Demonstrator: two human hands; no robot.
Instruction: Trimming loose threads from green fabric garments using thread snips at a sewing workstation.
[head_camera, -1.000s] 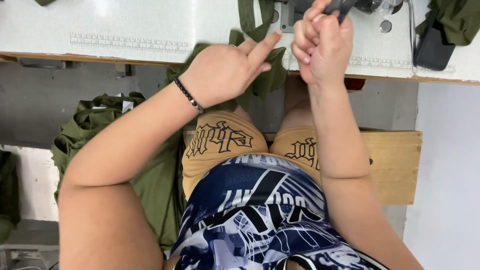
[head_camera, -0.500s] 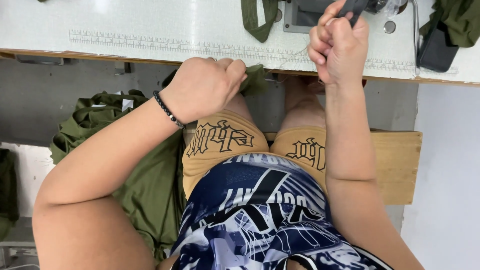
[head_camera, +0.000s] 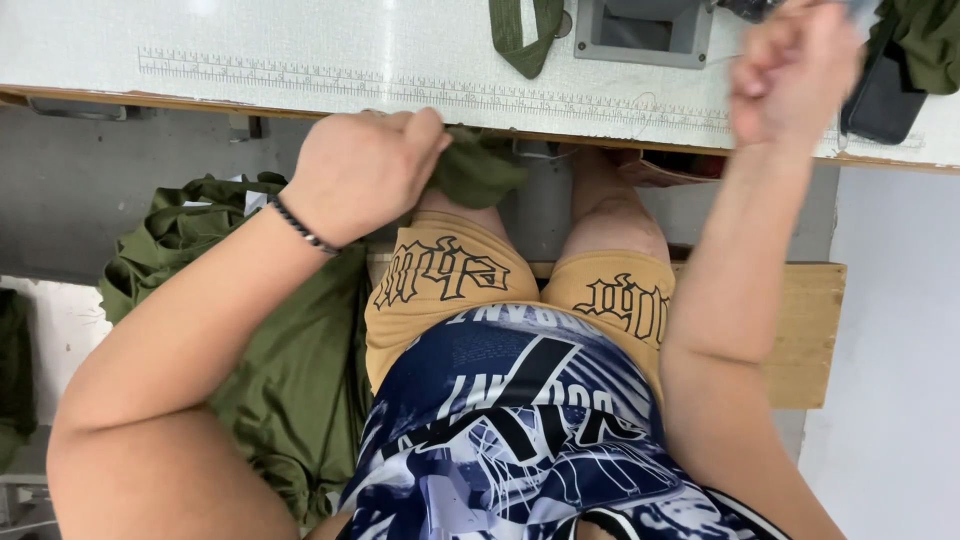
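My left hand (head_camera: 362, 172) is shut on a bunch of olive green fabric (head_camera: 475, 170) just under the front edge of the white sewing table (head_camera: 300, 60). A black bead bracelet sits on that wrist. My right hand (head_camera: 790, 72) is raised over the table's right part, fingers closed in a fist, blurred by motion. The tip of a small dark tool (head_camera: 752, 8) shows just above that fist. More of the green fabric (head_camera: 290, 370) hangs beside my left thigh.
A grey metal plate (head_camera: 640, 32) is set into the table top, with a green strap (head_camera: 520, 35) beside it. A black flat object (head_camera: 882, 98) and green cloth (head_camera: 930, 40) lie at the table's right. I sit on a wooden bench (head_camera: 805, 330). Green garments (head_camera: 170, 240) are piled at left.
My left hand closed on the green fabric and pulled it down to the table edge. My right hand moved to the right and stays raised.
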